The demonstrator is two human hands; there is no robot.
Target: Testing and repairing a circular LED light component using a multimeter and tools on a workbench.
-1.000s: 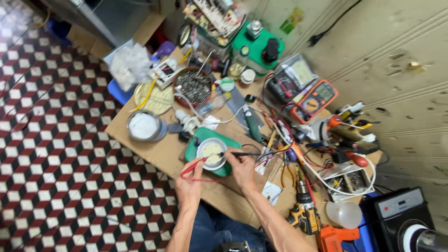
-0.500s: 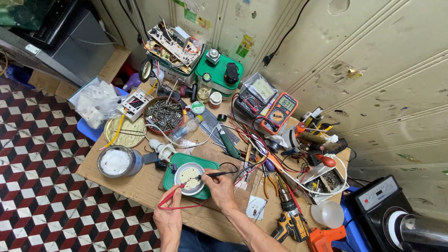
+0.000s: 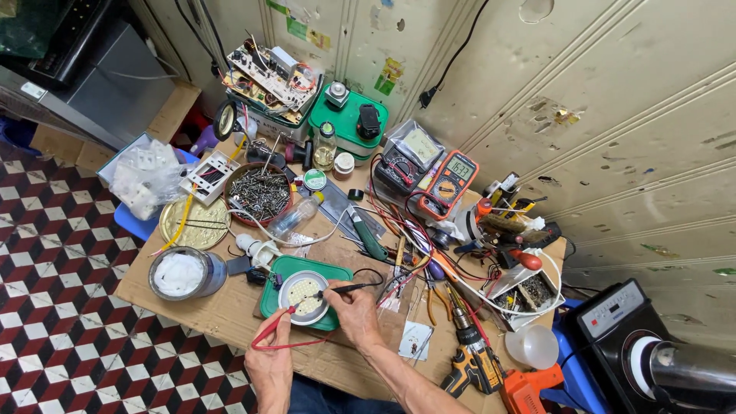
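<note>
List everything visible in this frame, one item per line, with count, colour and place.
round LED disc in a metal rim: 1, white and silver, on the green tray
green plastic tray: 1, green, bench front centre
black-handled soldering iron: 1, black, tip over the disc
red wire loop: 1, red, bench front edge
bowl of metal screws: 1, red-brown, left of centre
orange multimeter: 1, orange, back centre
round metal tin with white filling: 1, silver, front left
yellow-and-black cordless drill: 1, front right
clear plastic bottle: 1, lying mid-bench
cardboard-covered bench: 1, brown
left hand: 1, pinching the red wire
right hand: 1, gripping the soldering iron
</note>
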